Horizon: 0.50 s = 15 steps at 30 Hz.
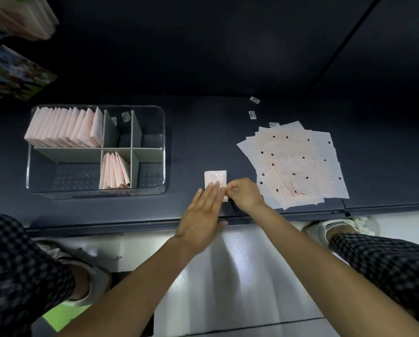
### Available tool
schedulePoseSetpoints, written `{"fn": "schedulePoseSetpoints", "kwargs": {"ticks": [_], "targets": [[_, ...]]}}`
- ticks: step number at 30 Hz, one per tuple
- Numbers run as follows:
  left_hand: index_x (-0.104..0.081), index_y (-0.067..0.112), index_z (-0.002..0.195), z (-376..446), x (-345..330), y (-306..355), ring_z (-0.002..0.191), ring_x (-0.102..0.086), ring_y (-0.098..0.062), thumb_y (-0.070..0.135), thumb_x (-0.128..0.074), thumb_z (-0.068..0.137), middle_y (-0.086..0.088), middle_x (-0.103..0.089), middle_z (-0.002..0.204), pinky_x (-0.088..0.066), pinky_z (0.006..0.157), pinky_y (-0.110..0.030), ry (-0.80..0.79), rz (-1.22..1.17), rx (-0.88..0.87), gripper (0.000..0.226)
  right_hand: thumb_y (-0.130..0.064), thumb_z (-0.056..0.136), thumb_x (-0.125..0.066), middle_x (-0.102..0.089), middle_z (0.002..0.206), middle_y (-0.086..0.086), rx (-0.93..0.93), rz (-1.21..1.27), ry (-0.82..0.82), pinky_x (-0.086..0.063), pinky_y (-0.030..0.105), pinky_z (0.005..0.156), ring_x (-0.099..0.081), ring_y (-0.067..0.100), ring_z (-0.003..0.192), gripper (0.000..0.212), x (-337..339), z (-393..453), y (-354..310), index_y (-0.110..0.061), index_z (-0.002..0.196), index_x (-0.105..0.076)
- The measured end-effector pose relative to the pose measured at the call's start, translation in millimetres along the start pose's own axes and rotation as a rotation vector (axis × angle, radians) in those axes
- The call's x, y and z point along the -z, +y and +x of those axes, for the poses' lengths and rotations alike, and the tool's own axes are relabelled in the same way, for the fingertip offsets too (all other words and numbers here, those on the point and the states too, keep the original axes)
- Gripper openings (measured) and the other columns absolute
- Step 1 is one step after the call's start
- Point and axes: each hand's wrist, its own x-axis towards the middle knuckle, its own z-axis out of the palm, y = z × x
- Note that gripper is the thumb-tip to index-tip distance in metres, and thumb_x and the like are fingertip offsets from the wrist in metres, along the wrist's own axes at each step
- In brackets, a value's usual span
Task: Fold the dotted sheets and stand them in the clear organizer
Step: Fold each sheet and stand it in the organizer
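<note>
A: Which step is in hand?

B: A fold is being pressed. A small pink folded sheet (215, 178) lies on the dark worktop (228, 132), between the clear organizer (156, 190) and the pile of flat dotted sheets (298, 164). It is held down by the left hand (201, 215), whose fingers are laid straight and flat on its near half. Its right edge is pinched by the right hand (243, 193), with fingers curled in toward the thumb. So the left grip is apart, and the right grip is clamped on the sheet.

A: How far along is the task judged to be?

B: Partway. One rear compartment of the organizer is packed with upright folded sheets (65, 128), and a few more (115, 170) are stood in a front middle compartment. A good many flat sheets are left on the pile to the right, fanned and overlapping.

A: What does the next move call for?

B: Probably the crease is to be finished, then the packet lifted without springing open and carried left to the organizer. It would be stood on edge beside those in the front middle compartment, where room is seen. A light, closed pinch would be needed, since thin film is likely to unfold.

A: Anything else nearby?

B: Two small labels (253, 108) lie behind the pile.
</note>
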Motion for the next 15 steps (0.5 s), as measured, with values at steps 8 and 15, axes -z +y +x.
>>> {"fn": "schedulePoseSetpoints", "kwargs": {"ticks": [8,15], "targets": [[0.025,0.012,0.143,-9,-4,-10,0.143,0.022,-0.023,0.063,-0.02,0.094,-0.013,0.024,0.155,0.015,0.116,-0.035,-0.198,0.197,-0.032,0.084,-0.031,0.089,-0.063,-0.071,0.092,0.008,-0.057,0.034,-0.02,-0.044,0.027,0.075,-0.063,0.022,0.089,0.025,-1,0,-2,-0.007,0.088,-0.071],[0.023,0.026,0.145,-8,-3,-5,0.142,0.024,-0.028,0.068,-0.02,0.091,-0.018,0.027,0.153,0.014,0.116,-0.039,-0.22,0.223,-0.033,0.081,-0.015,0.093,-0.055,-0.067,0.089,-0.007,0.115,0.392,0.277,-0.048,0.021,0.079,-0.061,0.01,0.084,0.009,-4,-10,-14,-0.016,0.092,-0.065]]}}
